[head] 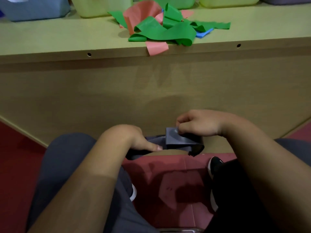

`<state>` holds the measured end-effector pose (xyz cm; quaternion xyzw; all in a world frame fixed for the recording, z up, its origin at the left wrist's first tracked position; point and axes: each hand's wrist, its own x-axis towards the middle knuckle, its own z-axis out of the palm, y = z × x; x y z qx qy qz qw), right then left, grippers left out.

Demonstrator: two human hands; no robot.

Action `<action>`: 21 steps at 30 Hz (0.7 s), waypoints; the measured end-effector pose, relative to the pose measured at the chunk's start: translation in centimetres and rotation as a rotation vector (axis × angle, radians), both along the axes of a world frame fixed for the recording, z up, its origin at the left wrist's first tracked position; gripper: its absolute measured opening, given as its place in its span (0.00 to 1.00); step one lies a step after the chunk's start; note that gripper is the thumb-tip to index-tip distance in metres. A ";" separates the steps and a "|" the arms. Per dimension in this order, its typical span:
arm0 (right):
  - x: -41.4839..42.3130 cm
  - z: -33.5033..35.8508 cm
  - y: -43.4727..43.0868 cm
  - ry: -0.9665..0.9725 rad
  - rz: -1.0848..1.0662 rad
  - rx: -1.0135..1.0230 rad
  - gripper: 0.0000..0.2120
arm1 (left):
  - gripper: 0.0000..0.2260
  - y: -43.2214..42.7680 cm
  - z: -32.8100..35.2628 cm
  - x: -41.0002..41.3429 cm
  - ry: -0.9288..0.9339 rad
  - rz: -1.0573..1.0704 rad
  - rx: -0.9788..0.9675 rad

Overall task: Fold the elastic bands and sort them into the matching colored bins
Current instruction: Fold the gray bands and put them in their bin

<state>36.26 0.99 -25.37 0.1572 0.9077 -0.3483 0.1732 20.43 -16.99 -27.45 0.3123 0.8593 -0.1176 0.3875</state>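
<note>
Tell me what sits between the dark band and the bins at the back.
The dark band is held below the table edge. A pile of green, pink and blue bands lies on the table before the middle bins; the blue bin at left has nothing visible before it.

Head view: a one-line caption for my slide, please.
Left hand and right hand fold a dark band; colored bands lie piled on the table.
</note>
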 end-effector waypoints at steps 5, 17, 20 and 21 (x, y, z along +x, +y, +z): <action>-0.4 -0.1 0.3 0.042 -0.044 -0.039 0.16 | 0.44 -0.3 0.1 -1.1 -0.067 -0.058 0.023; -0.4 -0.4 0.9 0.355 -0.264 -0.670 0.08 | 0.27 -1.2 0.3 -1.5 -0.410 -0.038 0.866; -0.6 -0.7 1.0 0.397 -0.299 -0.744 0.08 | 0.29 -1.0 0.4 -1.0 -0.414 -0.056 0.966; -0.6 -0.7 1.0 0.408 -0.311 -0.756 0.09 | 0.29 -0.8 0.4 -0.8 -0.410 -0.056 0.993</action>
